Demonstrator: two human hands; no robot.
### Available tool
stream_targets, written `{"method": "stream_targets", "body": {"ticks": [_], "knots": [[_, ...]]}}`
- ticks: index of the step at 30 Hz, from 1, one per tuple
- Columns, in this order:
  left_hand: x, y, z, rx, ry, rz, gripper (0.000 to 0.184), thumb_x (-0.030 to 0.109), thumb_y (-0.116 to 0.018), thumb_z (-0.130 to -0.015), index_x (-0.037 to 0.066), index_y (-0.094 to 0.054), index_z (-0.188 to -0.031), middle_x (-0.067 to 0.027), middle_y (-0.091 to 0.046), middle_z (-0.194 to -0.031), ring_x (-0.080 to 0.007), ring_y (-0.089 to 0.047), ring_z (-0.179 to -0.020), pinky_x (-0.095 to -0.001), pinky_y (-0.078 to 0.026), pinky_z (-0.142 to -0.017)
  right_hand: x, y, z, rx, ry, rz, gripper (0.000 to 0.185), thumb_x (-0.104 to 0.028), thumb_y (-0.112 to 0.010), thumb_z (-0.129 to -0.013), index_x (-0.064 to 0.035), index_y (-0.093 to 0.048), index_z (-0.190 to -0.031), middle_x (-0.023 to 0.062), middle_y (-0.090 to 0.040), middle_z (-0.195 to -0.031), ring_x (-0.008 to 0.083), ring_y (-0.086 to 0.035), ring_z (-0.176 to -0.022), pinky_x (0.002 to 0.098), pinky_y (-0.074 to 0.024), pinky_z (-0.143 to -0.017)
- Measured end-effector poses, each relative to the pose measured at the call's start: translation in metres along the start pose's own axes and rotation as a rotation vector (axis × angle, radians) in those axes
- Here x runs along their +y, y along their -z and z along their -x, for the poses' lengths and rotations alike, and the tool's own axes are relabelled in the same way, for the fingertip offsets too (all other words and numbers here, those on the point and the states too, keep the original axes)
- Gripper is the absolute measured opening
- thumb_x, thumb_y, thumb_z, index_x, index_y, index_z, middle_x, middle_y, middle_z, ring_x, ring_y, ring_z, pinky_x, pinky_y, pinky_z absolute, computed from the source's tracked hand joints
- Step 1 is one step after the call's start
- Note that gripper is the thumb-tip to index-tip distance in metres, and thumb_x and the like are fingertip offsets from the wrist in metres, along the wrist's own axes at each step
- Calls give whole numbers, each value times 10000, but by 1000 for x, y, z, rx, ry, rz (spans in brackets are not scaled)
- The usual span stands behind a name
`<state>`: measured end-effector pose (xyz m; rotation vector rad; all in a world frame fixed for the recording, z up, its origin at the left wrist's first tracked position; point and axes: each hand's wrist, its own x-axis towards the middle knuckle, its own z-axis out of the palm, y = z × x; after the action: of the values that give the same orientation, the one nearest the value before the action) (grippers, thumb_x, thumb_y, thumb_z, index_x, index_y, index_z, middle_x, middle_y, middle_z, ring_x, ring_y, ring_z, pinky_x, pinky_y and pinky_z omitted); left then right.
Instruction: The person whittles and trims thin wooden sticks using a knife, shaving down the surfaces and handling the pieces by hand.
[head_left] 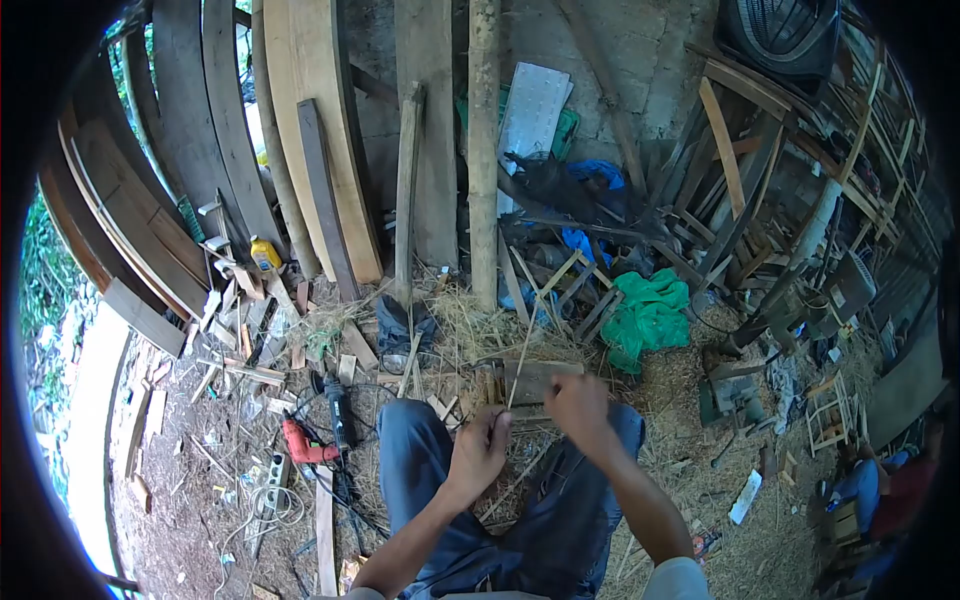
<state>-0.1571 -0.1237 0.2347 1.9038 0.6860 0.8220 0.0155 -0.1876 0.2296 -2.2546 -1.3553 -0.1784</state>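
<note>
My left hand [480, 447] is closed, with thumb and fingers pinching a thin pale strip [521, 355] that looks like split bamboo or cane. The strip rises from the fingertips, leaning slightly right. My right hand [577, 405] is a closed fist just to the right, somewhat blurred; what it holds, if anything, is hidden. Both hands are above my lap, between my knees in dark trousers [415, 450]. Just beyond them lies a wooden block [560, 372] on the ground, partly covered by the right hand.
On the left are a red power drill [305, 443], a dark power tool [338, 410] and a power strip [276, 470] with cords. Boards [315, 130] lean behind a wooden post [484, 160]. A green plastic sheet [648, 312] lies right. Another person [895, 490] sits at far right.
</note>
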Motion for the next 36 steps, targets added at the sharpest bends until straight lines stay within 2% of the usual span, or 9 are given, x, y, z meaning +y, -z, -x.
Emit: {"method": "stream_targets", "body": {"ticks": [4, 13, 15, 21, 25, 29, 31, 33, 36], "knots": [[11, 1, 3, -74, -28, 90, 144, 123, -532, -924, -20, -549, -931, -99, -550, -603, -148, -528, -521, -295, -423, -511, -22, -12, 18, 33, 138, -58, 101, -173, -671, -692, -86, -647, -646, 142, -611, -603, 336, -603, -540, 414, -481, -506], [-4, -3, 8, -142, 200, 567, 231, 201, -465, -975, -7, -559, -937, 7, -497, -650, -60, -449, -590, -235, -374, -535, -18, -14, -10, 219, 44, -21, 55, -129, -615, -721, -116, -647, -677, 126, -607, -573, 302, -631, -553, 415, -499, -517], [-4, -4, 22, -159, 174, 491, 236, 205, -456, -979, -5, -556, -938, 11, -483, -643, -60, -435, -583, -233, -369, -535, 10, -8, -33, 180, -275, 180, 81, -134, -604, -732, -101, -677, -746, 143, -627, -610, 315, -646, -590, 411, -513, -533], [-6, -8, 21, -229, 204, 484, 234, 201, -446, -984, -5, -545, -929, 15, -460, -631, -58, -411, -578, -235, -357, -531, 13, 3, -37, 188, -224, 162, 92, -155, -635, -705, -90, -688, -743, 155, -641, -654, 349, -642, -604, 442, -518, -578], [-13, -10, 6, -137, 182, 532, 226, 192, -439, -986, -1, -525, -904, 24, -429, -623, -48, -389, -571, -228, -336, -518, -22, -24, 15, 93, 130, 105, 76, -187, -620, -730, -134, -674, -741, 132, -640, -644, 314, -638, -583, 423, -509, -564], [-13, -9, 12, -140, 173, 529, 228, 192, -431, -988, 6, -516, -886, 30, -413, -617, -42, -375, -563, -225, -324, -508, -24, -25, 12, -37, -4, 20, 94, -188, -592, -747, -142, -667, -714, 144, -636, -634, 315, -643, -589, 423, -508, -558], [-18, -9, 4, -106, 235, 576, 238, 203, -434, -987, 10, -521, -879, 32, -411, -606, -43, -368, -549, -228, -324, -502, -20, -35, -1, 104, 14, 152, 133, -154, -561, -757, -121, -668, -686, 158, -632, -621, 321, -645, -588, 422, -515, -557], [-13, -5, 15, -121, 254, 541, 246, 212, -432, -989, 13, -526, -879, 33, -409, -593, -45, -371, -538, -230, -330, -500, 5, -29, -32, 51, -331, 286, 148, -128, -550, -750, -98, -682, -690, 163, -631, -614, 321, -648, -589, 411, -521, -548], [-16, 1, 29, -189, 315, 477, 257, 211, -429, -990, 8, -528, -866, 17, -447, -612, -48, -406, -552, -224, -351, -513, 37, -21, -50, 29, -247, 217, 94, -156, -658, -714, -65, -678, -699, 168, -646, -666, 322, -646, -603, 419, -508, -552]]}}
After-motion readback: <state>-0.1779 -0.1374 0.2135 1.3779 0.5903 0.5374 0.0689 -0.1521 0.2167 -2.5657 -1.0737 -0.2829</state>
